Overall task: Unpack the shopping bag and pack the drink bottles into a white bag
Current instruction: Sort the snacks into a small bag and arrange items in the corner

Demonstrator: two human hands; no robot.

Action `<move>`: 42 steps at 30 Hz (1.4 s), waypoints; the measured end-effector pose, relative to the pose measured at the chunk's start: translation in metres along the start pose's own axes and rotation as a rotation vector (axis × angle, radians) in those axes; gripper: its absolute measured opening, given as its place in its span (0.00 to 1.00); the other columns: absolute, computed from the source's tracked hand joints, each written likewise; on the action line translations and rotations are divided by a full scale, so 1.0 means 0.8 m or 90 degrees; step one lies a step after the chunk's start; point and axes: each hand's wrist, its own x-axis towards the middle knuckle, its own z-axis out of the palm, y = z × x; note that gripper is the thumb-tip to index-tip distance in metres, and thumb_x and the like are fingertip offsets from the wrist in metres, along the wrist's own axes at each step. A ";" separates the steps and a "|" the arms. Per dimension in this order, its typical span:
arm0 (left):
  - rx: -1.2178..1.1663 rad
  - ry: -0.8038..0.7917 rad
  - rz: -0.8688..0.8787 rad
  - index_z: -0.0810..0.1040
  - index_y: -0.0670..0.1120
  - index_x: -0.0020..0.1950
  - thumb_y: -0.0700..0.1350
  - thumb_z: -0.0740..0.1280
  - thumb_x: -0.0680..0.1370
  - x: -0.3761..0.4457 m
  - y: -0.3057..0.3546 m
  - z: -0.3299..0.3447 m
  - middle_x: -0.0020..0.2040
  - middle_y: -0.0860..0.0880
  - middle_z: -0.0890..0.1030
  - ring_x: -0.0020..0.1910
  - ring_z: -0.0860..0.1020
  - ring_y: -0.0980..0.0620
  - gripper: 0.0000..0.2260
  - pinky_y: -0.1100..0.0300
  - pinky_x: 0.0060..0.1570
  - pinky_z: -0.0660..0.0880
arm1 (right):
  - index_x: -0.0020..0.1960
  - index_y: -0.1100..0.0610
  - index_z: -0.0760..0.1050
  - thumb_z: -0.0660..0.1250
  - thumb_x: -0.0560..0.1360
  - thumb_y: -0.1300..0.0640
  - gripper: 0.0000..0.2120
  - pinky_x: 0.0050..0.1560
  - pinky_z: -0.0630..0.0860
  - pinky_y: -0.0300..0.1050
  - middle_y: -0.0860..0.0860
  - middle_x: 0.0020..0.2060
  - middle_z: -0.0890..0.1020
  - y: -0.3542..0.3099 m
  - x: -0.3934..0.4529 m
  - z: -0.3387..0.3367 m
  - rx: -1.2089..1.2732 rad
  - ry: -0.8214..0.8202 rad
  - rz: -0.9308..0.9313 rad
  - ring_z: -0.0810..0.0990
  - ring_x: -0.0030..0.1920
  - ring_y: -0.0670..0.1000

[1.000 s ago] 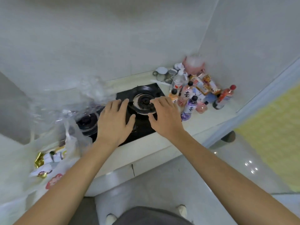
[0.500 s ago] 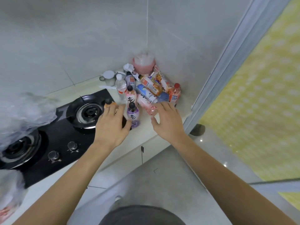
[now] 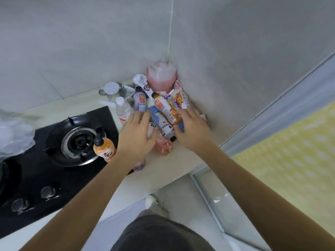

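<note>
A pile of drink bottles fills the counter corner: a clear water bottle [image 3: 123, 110], a purple-labelled one [image 3: 140, 100], an orange-labelled one lying down [image 3: 164, 107] and a pink one on its side [image 3: 163, 145]. An orange bottle with a black cap [image 3: 104, 151] stands at the stove's edge. My left hand [image 3: 137, 136] lies palm down on the pile's left side, its fingers fairly straight over a pink-and-white bottle. My right hand [image 3: 192, 131] is spread over the right side, thumb against a white bottle. A translucent white plastic bag [image 3: 12, 134] shows at the far left.
The black gas stove [image 3: 79, 140] with its knobs takes up the left of the counter. A pink filled bag [image 3: 161, 77] sits in the wall corner, with a lidded mug [image 3: 110, 88] and snack packets [image 3: 181, 100] beside it. A sliding door frame [image 3: 272, 113] runs on the right.
My view has swung right from the stove to the corner. Both hands have moved forward from the counter's front onto the bottle pile.
</note>
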 end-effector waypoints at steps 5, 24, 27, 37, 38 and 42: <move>-0.016 -0.045 -0.034 0.69 0.47 0.73 0.54 0.62 0.81 0.080 -0.005 0.018 0.64 0.44 0.74 0.65 0.72 0.42 0.22 0.45 0.56 0.76 | 0.66 0.58 0.73 0.63 0.79 0.50 0.18 0.64 0.73 0.55 0.56 0.65 0.77 0.043 0.095 0.016 0.004 -0.015 -0.031 0.74 0.65 0.59; -0.039 -0.201 -0.147 0.77 0.46 0.62 0.43 0.65 0.79 0.347 -0.035 0.200 0.56 0.43 0.81 0.56 0.79 0.39 0.12 0.47 0.47 0.78 | 0.65 0.57 0.79 0.72 0.71 0.55 0.22 0.80 0.58 0.59 0.53 0.65 0.80 0.169 0.261 0.155 -0.107 -0.177 -0.217 0.69 0.75 0.58; -0.030 -0.225 -0.126 0.79 0.43 0.56 0.44 0.68 0.77 0.367 -0.034 0.224 0.51 0.40 0.83 0.50 0.81 0.36 0.09 0.49 0.43 0.76 | 0.66 0.54 0.79 0.70 0.72 0.56 0.22 0.80 0.56 0.61 0.51 0.66 0.80 0.175 0.266 0.166 -0.111 -0.168 -0.234 0.67 0.76 0.57; -0.007 -0.218 -0.076 0.82 0.44 0.44 0.48 0.65 0.78 0.373 -0.042 0.248 0.39 0.46 0.83 0.39 0.81 0.44 0.10 0.51 0.41 0.80 | 0.58 0.53 0.80 0.74 0.70 0.59 0.16 0.78 0.60 0.60 0.50 0.64 0.81 0.183 0.267 0.176 -0.075 -0.122 -0.237 0.67 0.76 0.56; -0.010 -0.214 -0.075 0.82 0.44 0.44 0.47 0.66 0.78 0.373 -0.043 0.249 0.39 0.47 0.83 0.39 0.81 0.44 0.09 0.51 0.41 0.80 | 0.58 0.52 0.79 0.74 0.71 0.59 0.16 0.78 0.60 0.60 0.50 0.64 0.81 0.182 0.267 0.176 -0.075 -0.123 -0.236 0.67 0.76 0.55; -0.039 -0.215 -0.102 0.83 0.42 0.47 0.46 0.69 0.77 0.373 -0.040 0.249 0.42 0.44 0.83 0.43 0.82 0.42 0.08 0.52 0.40 0.76 | 0.61 0.49 0.78 0.74 0.71 0.57 0.19 0.76 0.62 0.57 0.47 0.65 0.80 0.180 0.268 0.173 -0.074 -0.132 -0.228 0.66 0.75 0.54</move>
